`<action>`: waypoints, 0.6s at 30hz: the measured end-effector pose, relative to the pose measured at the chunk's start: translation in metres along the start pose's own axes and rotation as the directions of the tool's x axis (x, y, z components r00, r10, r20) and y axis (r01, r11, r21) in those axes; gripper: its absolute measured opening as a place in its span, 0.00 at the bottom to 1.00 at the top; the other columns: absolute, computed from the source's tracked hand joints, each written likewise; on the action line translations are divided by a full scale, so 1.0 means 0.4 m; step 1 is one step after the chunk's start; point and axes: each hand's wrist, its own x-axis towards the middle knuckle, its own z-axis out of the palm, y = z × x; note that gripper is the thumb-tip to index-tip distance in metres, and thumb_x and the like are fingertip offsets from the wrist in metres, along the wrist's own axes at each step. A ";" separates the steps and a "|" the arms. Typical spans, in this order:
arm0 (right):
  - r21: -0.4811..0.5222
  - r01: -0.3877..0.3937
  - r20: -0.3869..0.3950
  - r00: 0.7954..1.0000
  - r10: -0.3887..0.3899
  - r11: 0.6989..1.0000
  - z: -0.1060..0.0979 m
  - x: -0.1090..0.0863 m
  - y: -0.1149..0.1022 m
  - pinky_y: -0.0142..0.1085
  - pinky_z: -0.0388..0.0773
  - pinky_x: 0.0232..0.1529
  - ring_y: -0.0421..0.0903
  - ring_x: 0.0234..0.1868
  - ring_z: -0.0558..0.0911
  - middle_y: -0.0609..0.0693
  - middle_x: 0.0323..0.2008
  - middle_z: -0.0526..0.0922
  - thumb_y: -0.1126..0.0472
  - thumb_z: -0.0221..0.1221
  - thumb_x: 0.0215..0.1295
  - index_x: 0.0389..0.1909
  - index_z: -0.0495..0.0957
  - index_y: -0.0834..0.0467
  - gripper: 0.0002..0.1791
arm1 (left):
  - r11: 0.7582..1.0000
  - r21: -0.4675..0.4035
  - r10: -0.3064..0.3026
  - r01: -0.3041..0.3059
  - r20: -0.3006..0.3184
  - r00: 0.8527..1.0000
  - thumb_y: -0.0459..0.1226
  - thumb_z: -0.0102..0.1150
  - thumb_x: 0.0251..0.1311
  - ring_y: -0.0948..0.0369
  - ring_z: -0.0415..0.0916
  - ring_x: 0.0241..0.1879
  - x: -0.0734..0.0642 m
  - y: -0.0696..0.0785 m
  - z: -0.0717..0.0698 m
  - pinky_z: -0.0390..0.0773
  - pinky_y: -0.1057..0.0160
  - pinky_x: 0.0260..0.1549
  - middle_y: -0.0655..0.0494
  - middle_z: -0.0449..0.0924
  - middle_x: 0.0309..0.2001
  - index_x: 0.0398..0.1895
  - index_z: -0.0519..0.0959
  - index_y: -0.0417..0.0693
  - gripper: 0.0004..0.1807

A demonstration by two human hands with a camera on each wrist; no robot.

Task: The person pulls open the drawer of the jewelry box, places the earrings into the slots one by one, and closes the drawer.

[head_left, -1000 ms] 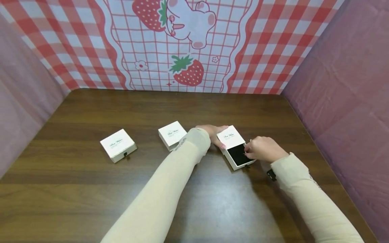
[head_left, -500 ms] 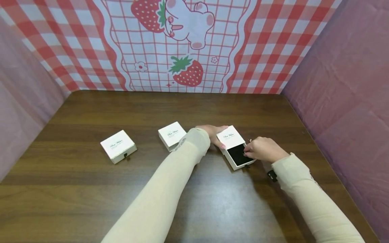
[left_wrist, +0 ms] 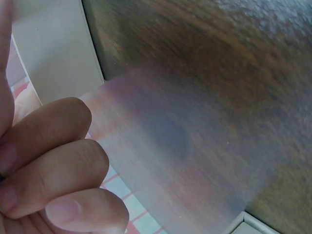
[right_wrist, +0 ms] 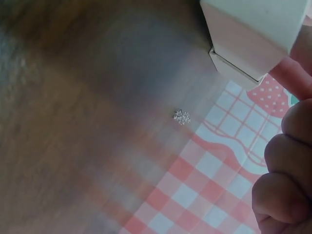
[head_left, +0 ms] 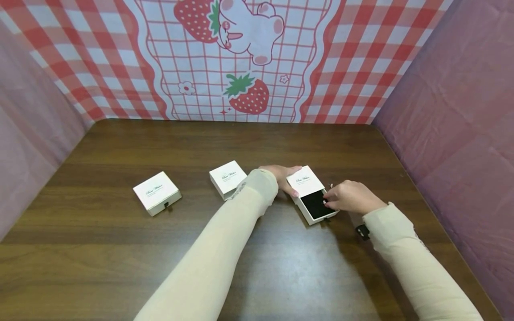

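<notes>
A white drawer box [head_left: 304,179] with printed lettering stands on the right of the table, its drawer partly pulled out and showing a black lining [head_left: 315,206]. My left hand [head_left: 283,177] grips the box's outer sleeve from the left; in the left wrist view its other fingers [left_wrist: 63,165] are curled. Over the drawer's right side, my right hand [head_left: 351,197] pinches a small shiny piece [head_left: 324,202], too small to identify. A sparkling snowflake-like piece [right_wrist: 182,117] lies on the table behind this hand. The right fingertips are hidden in the right wrist view.
Two more white boxes, both with their drawers in, stand to the left: a middle box [head_left: 227,177] beside my left forearm and a far-left box [head_left: 156,192]. A checked strawberry cloth [head_left: 249,62] hangs behind the brown table [head_left: 120,267]. Pink cloth [head_left: 449,133] flanks it.
My right hand has shifted very slightly, and the shiny piece at its fingertips shows more clearly. The left hand and the boxes have stayed in place.
</notes>
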 end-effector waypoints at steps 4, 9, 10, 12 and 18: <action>0.017 0.015 -0.014 1.000 -0.014 1.000 0.003 0.000 0.001 0.45 0.77 0.27 0.45 0.27 0.82 0.47 0.28 0.86 0.59 0.67 0.54 0.31 0.87 0.56 0.06 | 1.000 0.001 0.005 -0.005 0.001 1.000 0.57 0.65 0.53 0.59 0.58 0.67 0.001 0.001 0.001 0.61 0.60 0.61 0.56 0.57 0.72 0.76 0.46 0.69 0.51; 0.029 0.020 -0.022 1.000 -0.020 0.999 0.005 0.000 0.002 0.44 0.77 0.26 0.43 0.26 0.82 0.45 0.27 0.86 0.59 0.67 0.54 0.30 0.87 0.55 0.04 | 1.000 -0.002 0.012 -0.012 0.004 1.000 0.57 0.65 0.53 0.59 0.58 0.68 0.006 -0.001 0.002 0.61 0.60 0.62 0.56 0.57 0.72 0.76 0.46 0.68 0.52; 0.030 0.023 -0.022 0.999 -0.023 0.999 0.005 0.000 0.003 0.43 0.77 0.26 0.42 0.26 0.82 0.45 0.27 0.86 0.59 0.67 0.54 0.30 0.87 0.55 0.04 | 1.000 -0.002 0.012 -0.012 0.005 1.000 0.57 0.65 0.53 0.59 0.58 0.68 0.007 -0.001 0.002 0.61 0.60 0.62 0.56 0.57 0.72 0.76 0.45 0.68 0.52; 0.037 0.021 -0.021 1.000 -0.020 0.999 0.005 0.000 0.003 0.43 0.77 0.27 0.41 0.26 0.82 0.45 0.27 0.86 0.59 0.67 0.55 0.30 0.88 0.55 0.04 | 1.000 0.000 0.011 -0.011 0.006 1.000 0.57 0.65 0.52 0.59 0.58 0.68 0.008 -0.001 0.002 0.61 0.60 0.62 0.56 0.57 0.72 0.76 0.45 0.69 0.52; 0.053 0.024 -0.018 1.000 -0.023 0.998 0.008 0.002 0.001 0.43 0.78 0.27 0.41 0.27 0.82 0.45 0.28 0.86 0.59 0.67 0.56 0.30 0.88 0.55 0.05 | 1.000 -0.004 -0.001 0.001 0.007 1.000 0.57 0.66 0.52 0.59 0.58 0.68 0.009 0.000 0.001 0.61 0.60 0.62 0.56 0.57 0.72 0.76 0.46 0.69 0.52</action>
